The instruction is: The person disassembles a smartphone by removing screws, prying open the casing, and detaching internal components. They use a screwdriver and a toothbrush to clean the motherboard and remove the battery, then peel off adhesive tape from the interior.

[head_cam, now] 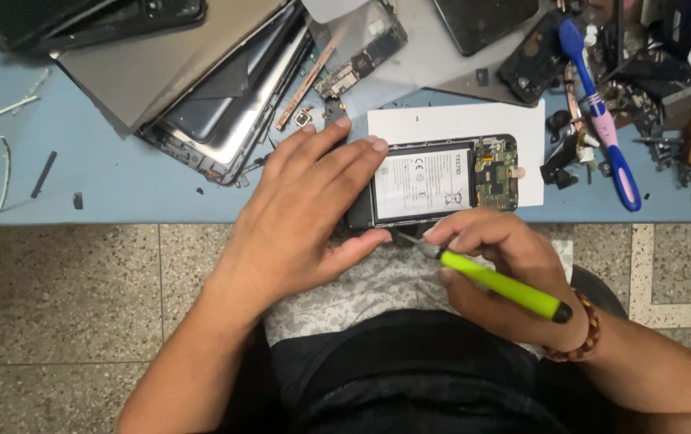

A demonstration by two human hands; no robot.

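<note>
Opened phone (442, 181): laid on white paper (534, 120) at tabletop (120, 185) edge, pinned flat under left hand (305, 217). Screwdriver (498, 283) pinched in right hand (506, 273) fingers. Judged light, rigid, fragile; best held by frame edges.

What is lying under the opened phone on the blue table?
A white paper sheet lies under the opened phone. The left hand covers the phone's left end, hiding what is beneath there.
</note>
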